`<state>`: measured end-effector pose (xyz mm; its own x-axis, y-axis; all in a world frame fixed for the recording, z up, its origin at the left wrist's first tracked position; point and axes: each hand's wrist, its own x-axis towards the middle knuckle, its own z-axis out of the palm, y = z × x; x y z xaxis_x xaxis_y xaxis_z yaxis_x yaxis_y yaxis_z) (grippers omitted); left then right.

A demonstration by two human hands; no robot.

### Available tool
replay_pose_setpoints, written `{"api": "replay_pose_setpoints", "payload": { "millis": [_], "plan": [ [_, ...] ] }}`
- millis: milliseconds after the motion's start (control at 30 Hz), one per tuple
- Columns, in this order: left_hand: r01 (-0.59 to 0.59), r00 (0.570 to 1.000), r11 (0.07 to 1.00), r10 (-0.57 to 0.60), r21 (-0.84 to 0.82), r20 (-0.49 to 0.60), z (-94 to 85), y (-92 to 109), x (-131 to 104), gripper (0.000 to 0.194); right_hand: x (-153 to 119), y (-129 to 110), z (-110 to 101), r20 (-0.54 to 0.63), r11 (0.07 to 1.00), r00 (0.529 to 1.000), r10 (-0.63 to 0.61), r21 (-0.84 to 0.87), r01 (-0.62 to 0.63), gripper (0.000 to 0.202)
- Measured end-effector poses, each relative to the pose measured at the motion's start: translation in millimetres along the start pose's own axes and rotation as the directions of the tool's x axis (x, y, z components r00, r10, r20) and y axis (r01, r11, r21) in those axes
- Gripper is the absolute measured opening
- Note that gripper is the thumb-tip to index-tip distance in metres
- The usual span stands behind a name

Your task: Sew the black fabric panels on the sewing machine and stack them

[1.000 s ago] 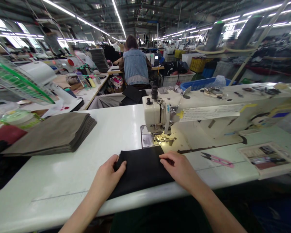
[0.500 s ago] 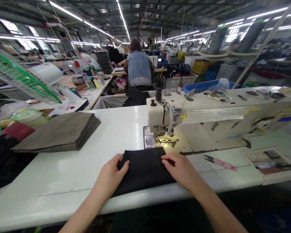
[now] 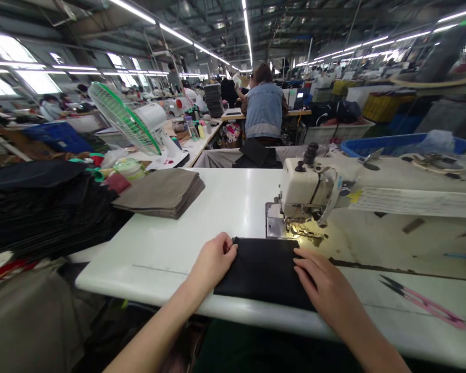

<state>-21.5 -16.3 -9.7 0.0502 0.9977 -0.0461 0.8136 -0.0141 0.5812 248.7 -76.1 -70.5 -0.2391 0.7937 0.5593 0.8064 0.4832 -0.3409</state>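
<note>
A folded black fabric piece [image 3: 264, 272] lies flat at the table's front edge, just in front of the sewing machine's needle area. My left hand [image 3: 215, 259] is closed, pinching the upper left corner of the fabric between thumb and fingers. At its right edge rests my right hand [image 3: 326, 282], open, with the fingertips stretched out and slightly apart on the cloth. The sewing machine [image 3: 308, 191] stands beyond the fabric to the right, its lamp lighting a brass-coloured guide [image 3: 305, 232] near the presser foot. Pink-handled thread snips [image 3: 425, 303] lie right of my right hand.
Left on the white table [image 3: 233, 202] sits a stack of grey-brown fabric pieces [image 3: 161, 191]. Beyond it are a large pile of black fabric [image 3: 42, 207] and a green-rimmed fan [image 3: 126, 116]. A person in a denim vest [image 3: 264, 109] sits ahead, facing away.
The view has turned left, bringing the black fabric pile into sight. My right fingers have gone from a pinch to lying stretched out at the fabric's edge; my left hand keeps its corner.
</note>
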Motion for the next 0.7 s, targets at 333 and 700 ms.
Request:
{"api": "replay_pose_setpoints", "payload": {
  "millis": [333, 700],
  "plan": [
    [-0.007, 1.0, 0.998, 0.007, 0.059, -0.009, 1.7, 1.7, 1.4, 0.024, 0.5, -0.4, -2.6, 0.002, 1.0, 1.0, 0.012, 0.002, -0.012, 0.021],
    [-0.024, 0.999, 0.939, 0.014, 0.343, 0.034, 2.8, 7.5, -1.7, 0.01, 4.4, -4.6, -5.5, 0.015, 1.0, 1.0, 0.02, -0.005, -0.02, 0.023]
  ]
}}
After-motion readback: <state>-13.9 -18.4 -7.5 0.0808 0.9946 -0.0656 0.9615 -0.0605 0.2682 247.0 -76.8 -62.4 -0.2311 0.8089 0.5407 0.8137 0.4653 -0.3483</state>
